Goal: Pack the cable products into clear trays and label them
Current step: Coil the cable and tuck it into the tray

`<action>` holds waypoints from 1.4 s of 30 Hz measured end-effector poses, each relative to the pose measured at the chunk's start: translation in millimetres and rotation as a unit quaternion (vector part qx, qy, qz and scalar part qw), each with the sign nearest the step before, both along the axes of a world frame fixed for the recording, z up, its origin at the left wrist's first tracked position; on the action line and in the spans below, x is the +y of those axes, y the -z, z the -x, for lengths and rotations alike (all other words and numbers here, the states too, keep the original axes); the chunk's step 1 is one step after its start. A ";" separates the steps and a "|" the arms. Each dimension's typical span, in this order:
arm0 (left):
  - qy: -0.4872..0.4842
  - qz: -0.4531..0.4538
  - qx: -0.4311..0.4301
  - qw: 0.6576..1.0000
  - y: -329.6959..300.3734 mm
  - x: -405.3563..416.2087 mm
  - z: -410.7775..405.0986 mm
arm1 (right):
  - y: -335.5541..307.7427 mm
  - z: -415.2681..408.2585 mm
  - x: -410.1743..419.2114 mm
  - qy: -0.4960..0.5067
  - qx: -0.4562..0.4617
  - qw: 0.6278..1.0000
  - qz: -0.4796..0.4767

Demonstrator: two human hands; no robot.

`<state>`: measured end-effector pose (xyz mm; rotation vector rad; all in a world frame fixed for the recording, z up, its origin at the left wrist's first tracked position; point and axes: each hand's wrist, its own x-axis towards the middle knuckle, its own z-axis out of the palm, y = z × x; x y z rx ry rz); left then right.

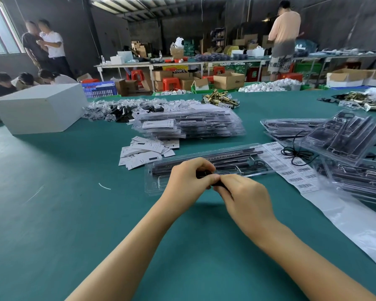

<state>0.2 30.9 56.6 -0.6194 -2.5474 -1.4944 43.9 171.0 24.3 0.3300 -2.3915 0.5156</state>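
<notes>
At a green table point(52, 213), the left hand point(187, 179) and right hand point(245, 198) meet, fingers curled together around a small black part point(204, 174), just above an open clear tray point(204, 164) already holding dark cable products. A barcode label sheet point(291, 166) lies just right of the tray; a stack of packed trays point(189, 124) sits behind it.

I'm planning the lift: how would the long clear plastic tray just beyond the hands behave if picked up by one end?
The long clear plastic tray looks thin and moulded, so it would probably bow along its length. It seems light, though the dark rods lying in it add weight. With no lid visible, they might slide out if it tilts.
</notes>
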 end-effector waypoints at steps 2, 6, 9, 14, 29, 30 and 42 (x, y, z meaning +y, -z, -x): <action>0.020 -0.045 -0.039 0.998 -2.6 -1.9 0.4 | -1.3 1.5 3.5 0.002 -0.006 1.000 -0.016; 0.011 -0.072 -0.066 0.995 -5.9 -6.2 3.8 | 1.7 5.5 6.4 0.025 -0.061 0.997 0.037; -0.023 -0.011 -0.031 0.999 -4.6 -11.8 9.0 | 1.1 7.7 10.0 0.033 -0.108 0.986 0.124; -0.052 0.022 0.007 0.998 -0.7 -14.7 10.5 | 1.0 11.5 10.6 -0.019 -0.197 0.938 0.286; -0.073 -0.122 -0.070 0.987 11.9 8.4 -5.1 | 1.7 13.3 7.2 -0.047 -0.242 0.799 0.548; -0.061 -0.138 -0.079 0.985 12.6 9.2 -6.0 | 1.8 13.2 7.3 -0.049 -0.243 0.797 0.550; -0.063 -0.085 -0.021 0.994 26.1 21.6 -10.8 | 8.2 14.7 3.6 -0.070 -0.235 0.762 0.599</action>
